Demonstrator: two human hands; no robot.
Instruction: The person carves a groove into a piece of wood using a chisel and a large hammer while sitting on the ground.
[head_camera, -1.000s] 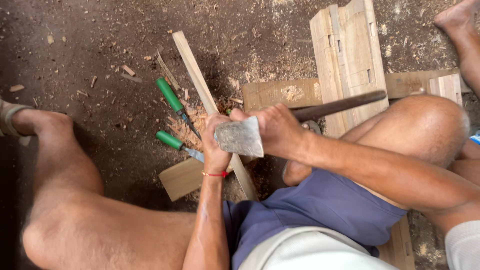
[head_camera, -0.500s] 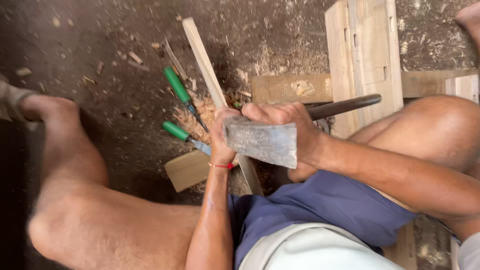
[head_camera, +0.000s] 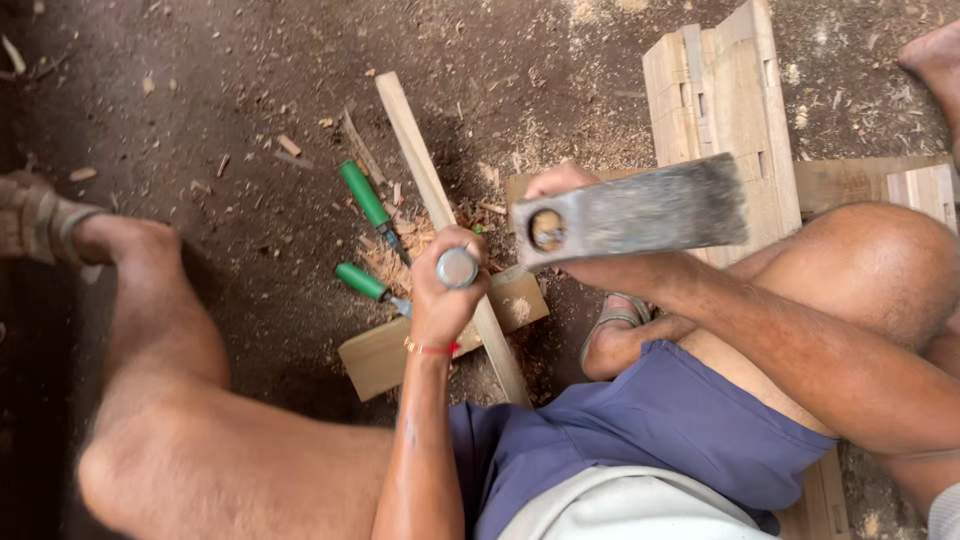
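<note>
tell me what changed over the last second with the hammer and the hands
The right hand has swung the hammer head up and away from the chisel, so its flat side now faces the camera. A second ago it sat low, right at the left hand. The left hand kept its grip on the chisel over the long strip; the two green-handled tools on the ground stayed put.

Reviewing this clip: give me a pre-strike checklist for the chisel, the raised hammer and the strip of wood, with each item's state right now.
1. Left hand gripped around the chisel, metal cap facing up: ok.
2. Right hand holds the hammer head raised, apart from the cap: ok.
3. Chisel tip seated on the wooden strip: cannot tell, the hand hides it.
4. Strip resting across the support block: ok.
5. Spare green-handled chisels lie beside the strip, close to the left hand: not ok.
</note>
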